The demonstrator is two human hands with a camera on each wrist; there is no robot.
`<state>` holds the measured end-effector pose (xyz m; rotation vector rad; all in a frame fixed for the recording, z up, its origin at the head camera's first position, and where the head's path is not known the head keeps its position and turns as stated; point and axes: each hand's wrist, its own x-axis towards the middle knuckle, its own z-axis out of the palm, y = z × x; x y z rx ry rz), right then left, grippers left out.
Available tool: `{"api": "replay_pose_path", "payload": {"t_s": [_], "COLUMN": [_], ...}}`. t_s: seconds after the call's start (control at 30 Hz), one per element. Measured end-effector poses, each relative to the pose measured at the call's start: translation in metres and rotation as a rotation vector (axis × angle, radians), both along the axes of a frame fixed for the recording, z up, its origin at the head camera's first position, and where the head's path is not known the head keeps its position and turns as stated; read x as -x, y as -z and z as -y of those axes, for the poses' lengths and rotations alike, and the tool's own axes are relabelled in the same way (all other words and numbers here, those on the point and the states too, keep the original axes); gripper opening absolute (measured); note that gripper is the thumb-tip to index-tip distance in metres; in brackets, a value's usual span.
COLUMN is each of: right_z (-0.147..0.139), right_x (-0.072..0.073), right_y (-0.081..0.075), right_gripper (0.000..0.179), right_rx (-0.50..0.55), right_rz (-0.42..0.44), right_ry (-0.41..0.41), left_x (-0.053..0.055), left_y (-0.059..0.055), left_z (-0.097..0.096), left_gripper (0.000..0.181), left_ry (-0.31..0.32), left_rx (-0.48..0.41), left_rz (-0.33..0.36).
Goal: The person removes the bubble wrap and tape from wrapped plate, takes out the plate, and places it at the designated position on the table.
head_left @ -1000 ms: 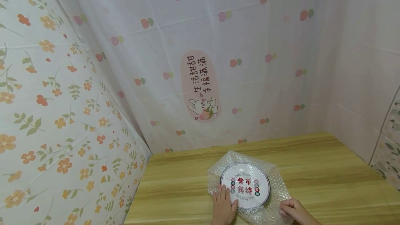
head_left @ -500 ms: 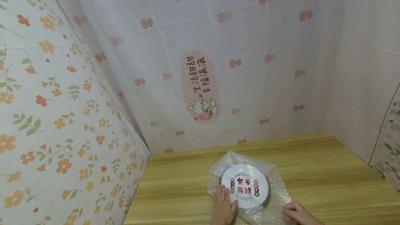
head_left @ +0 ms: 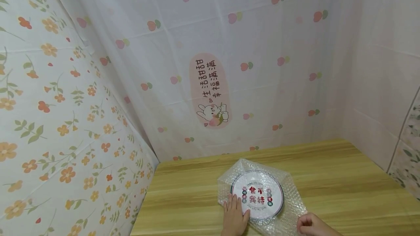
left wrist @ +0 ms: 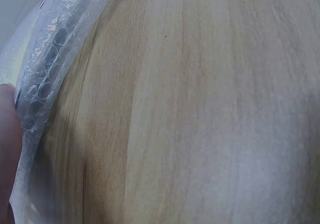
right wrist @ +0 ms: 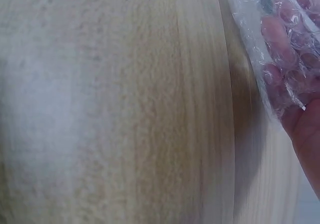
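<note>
So — plate inside bubble wrap

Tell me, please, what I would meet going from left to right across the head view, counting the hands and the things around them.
Floral sheet → left hand → round white piece with red lettering → right hand → flowered strip at the right edge.

Soft light leaves pale glare on the tabletop; wrist views seem blurry.
</note>
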<state>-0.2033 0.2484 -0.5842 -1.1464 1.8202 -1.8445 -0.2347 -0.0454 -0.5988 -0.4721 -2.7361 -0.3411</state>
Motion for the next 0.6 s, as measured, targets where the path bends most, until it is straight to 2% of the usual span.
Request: {"api": "replay_pose_path", "payload": {"t_s": [0.07,0.1,0.2,0.3,0.33,0.43,0.6], "right_z": [-0.001,-0.001,-0.002,-0.003,-0.004,-0.004,-0.003], "right_x": [-0.001,-0.002,-0.003,-0.004,-0.004,-0.005,-0.005], "right_y": [0.0,0.0,0.002,0.003,0.003,0.004,0.005], "right_gripper": [0.011,0.01,0.009,0.007,0.006,0.005,0.005], "right_rx": [-0.006,-0.007,-0.006,-0.025,-0.039,-0.079,-0.097], "right_rz": [0.044,0.063,0.097,0.139,0.161,0.195,0.128], "right_ry": [-0.007,-0.013,-0.033,-0.049,-0.045,-0.036,-0.048], "left_x": [0.0,0.003,0.001,0.001,-0.002,-0.001,0.001], "left_y": [0.002,0.009,0.009,0.006,-0.001,-0.004,-0.002], "left_z": [0.001,0.002,0.003,0.002,0.001,0.0,0.0], "left_gripper": [0.057,0.059,0.059,0.059,0.058,0.058,0.057], "left_ry": [0.007,0.014,0.023,0.019,0.01,-0.004,-0.013], "left_rx": [-0.017,-0.006,-0.022,-0.02,-0.032,-0.007,0.015], "left_rz": [-0.024,-0.063,-0.103,-0.055,-0.007,0.054,0.063]}}
